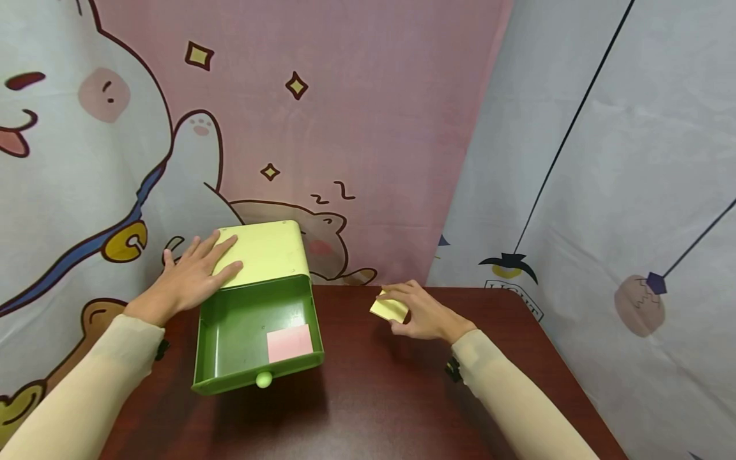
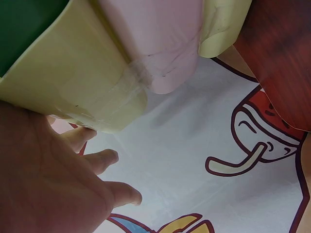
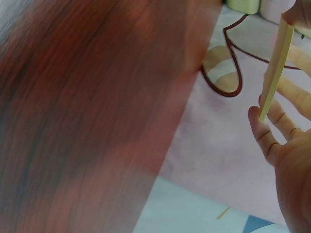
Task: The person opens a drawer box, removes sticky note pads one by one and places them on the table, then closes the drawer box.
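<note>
A small drawer cabinet [image 1: 264, 252] with a pale yellow top stands at the left of the table. Its green drawer [image 1: 238, 335] is pulled out, with a round knob [image 1: 264, 380] at the front. A pink sticky note pad [image 1: 289, 344] lies in the drawer's front right corner. My left hand [image 1: 192, 275] rests on the cabinet's top left edge, fingers spread. To the right of the drawer, above the table, my right hand [image 1: 424, 314] pinches a yellow sticky note pad [image 1: 391, 308] between thumb and fingers. Edge-on, that pad [image 3: 277, 73] looks thin in the right wrist view.
The dark red-brown wooden table [image 1: 391, 409] runs back to a printed cartoon curtain [image 1: 368, 128]. Another hanging cloth [image 1: 604, 160] borders the right side. In the left wrist view, the cabinet's side shows yellow and pink tiers [image 2: 160, 43] with clear tape across them.
</note>
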{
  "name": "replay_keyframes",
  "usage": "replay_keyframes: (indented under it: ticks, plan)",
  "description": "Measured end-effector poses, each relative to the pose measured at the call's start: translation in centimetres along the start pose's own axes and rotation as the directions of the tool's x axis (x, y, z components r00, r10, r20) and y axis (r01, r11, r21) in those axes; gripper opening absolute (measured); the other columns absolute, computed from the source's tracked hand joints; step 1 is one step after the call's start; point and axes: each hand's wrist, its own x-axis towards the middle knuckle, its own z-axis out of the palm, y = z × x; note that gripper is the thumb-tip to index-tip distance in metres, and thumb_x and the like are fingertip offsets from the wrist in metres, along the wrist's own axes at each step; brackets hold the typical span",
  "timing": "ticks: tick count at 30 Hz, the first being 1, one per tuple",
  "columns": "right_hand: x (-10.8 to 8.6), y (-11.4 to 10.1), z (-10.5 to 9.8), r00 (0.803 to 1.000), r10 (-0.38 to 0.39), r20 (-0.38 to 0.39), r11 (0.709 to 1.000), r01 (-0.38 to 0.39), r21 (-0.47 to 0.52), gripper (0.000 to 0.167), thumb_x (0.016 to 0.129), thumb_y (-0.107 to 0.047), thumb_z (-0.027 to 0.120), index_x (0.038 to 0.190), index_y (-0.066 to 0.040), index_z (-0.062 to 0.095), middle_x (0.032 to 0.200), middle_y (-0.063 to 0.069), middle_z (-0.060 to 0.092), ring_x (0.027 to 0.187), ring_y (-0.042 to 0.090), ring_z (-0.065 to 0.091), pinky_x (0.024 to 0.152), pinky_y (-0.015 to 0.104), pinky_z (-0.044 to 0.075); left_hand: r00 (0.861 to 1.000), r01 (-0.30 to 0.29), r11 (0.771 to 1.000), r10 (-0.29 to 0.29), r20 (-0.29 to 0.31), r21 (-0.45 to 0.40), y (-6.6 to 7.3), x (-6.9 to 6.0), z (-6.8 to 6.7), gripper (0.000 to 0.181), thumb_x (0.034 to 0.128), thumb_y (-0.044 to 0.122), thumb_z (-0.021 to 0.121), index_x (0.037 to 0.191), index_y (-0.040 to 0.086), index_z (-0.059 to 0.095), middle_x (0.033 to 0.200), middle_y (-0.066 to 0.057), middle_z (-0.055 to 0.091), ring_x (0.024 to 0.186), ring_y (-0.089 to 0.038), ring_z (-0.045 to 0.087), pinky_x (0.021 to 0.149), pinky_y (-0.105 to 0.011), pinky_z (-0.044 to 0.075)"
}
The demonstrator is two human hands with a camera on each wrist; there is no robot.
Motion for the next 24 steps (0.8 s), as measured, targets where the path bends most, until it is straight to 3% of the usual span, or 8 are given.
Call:
replay_keyframes:
  ticks: [5,11,18,24]
  plan:
    - [-0.2,1.1,0.5,1.0,0.017,0.017,1.0,-0.017,-0.005,0.058,0.094,-0.026,0.083,0.151,-0.018,0.078,0.167,0.008,0.07,0.133,0.027,0.06,0.1,0.039,0.052,1.0,0.0,1.0,0.0,-0.004,0.01,0.1,0.0,-0.1,0.09,0.1188,0.077,0.033,0.19,0.025,0.015,0.197,-0.025,0.002,0.176,-0.07,0.006,0.124,-0.102,-0.008]
    - [-0.5,2.2,0.8,0.995,0.068,0.076,0.998,-0.067,-0.019,0.052,0.095,-0.026,0.081,0.147,-0.015,0.079,0.163,0.014,0.072,0.141,0.035,0.064,0.105,0.045,0.051,1.0,0.001,1.0,-0.001,0.002,0.002,0.0,0.0,0.0,0.09,0.1187,0.077,0.033,0.19,0.025,0.015,0.197,-0.025,0.001,0.176,-0.07,0.004,0.124,-0.102,-0.011]
    - [-0.7,3.1,1.7,0.967,0.187,0.174,0.982,-0.188,-0.009,0.047,0.099,-0.026,0.081,0.144,-0.015,0.081,0.159,0.015,0.073,0.141,0.04,0.063,0.105,0.048,0.053,1.0,0.003,1.0,-0.003,0.008,0.003,-0.2,0.2,0.2,0.09,0.1183,0.079,0.032,0.19,0.027,0.012,0.197,-0.023,-0.001,0.176,-0.069,0.002,0.124,-0.101,-0.012]
    - [-0.5,3.5,2.7,0.951,0.216,0.223,0.976,-0.22,-0.01,0.047,0.102,-0.025,0.083,0.146,-0.011,0.08,0.162,0.023,0.07,0.147,0.047,0.063,0.114,0.058,0.054,1.0,0.003,1.0,-0.003,0.015,-0.001,-0.1,0.2,0.1,0.09,0.1183,0.078,0.032,0.19,0.028,0.012,0.197,-0.023,-0.002,0.176,-0.069,0.002,0.124,-0.102,-0.011]
